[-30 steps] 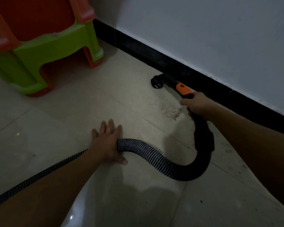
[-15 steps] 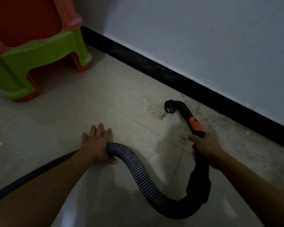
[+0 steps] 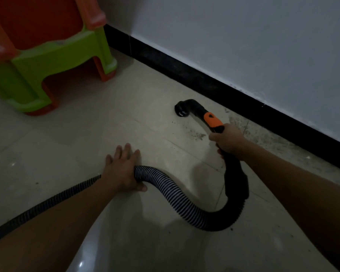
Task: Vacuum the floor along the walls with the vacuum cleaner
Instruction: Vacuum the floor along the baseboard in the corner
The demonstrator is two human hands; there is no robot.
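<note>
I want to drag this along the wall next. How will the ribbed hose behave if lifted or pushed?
Likely floppy: the ribbed hose lies in a loose curve on the floor, so it should sag when lifted. Its round section may roll or snake sideways when pushed. The ridges probably give decent grip.

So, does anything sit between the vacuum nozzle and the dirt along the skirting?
Nothing visible does. The right grip holds the handle. The nozzle points down at bare tile, with the dirt specks just beside it and the dusty strip running along the black skirting. The green stool stands well off to the left, clear of that path.
</note>
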